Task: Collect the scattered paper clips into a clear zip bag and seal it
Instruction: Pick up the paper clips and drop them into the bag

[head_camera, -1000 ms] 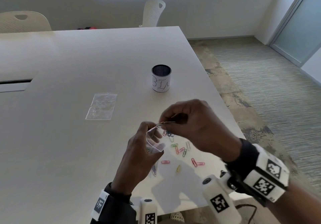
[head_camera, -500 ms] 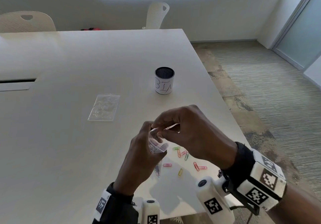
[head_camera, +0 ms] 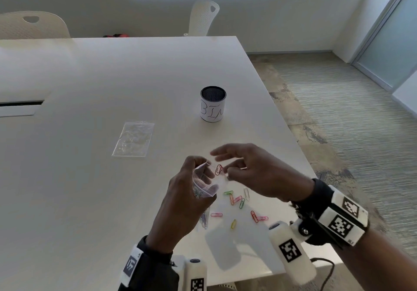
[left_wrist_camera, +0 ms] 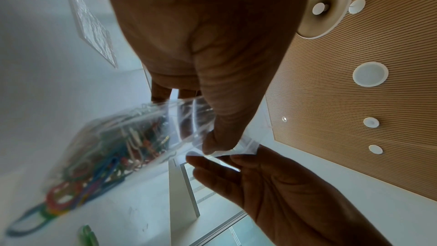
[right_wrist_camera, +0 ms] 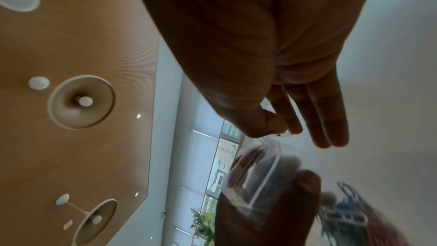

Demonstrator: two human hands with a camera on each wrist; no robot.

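My left hand (head_camera: 199, 174) holds a small clear zip bag (head_camera: 204, 189) a little above the table, mouth open and facing right. Several coloured clips lie inside the bag (left_wrist_camera: 106, 158). My right hand (head_camera: 225, 173) pinches a red paper clip (head_camera: 218, 170) by one end, between thumb and forefinger, right at the bag's mouth. Its other fingers are stretched out. In the right wrist view the pinch (right_wrist_camera: 281, 132) sits just above the bag's rim (right_wrist_camera: 272, 149). Several loose paper clips (head_camera: 237, 199) lie on the table under my hands.
A second clear bag (head_camera: 134, 138) lies flat to the left. Further back stands a mesh cup (head_camera: 212, 104) labelled BIN. The white table (head_camera: 90, 200) ends close by on the right and near sides. Two chairs (head_camera: 204, 17) stand behind it.
My right hand has uncurled its outer fingers and drawn slightly right of the bag's mouth. A red clip now shows in its pinch. The left hand keeps holding the bag.
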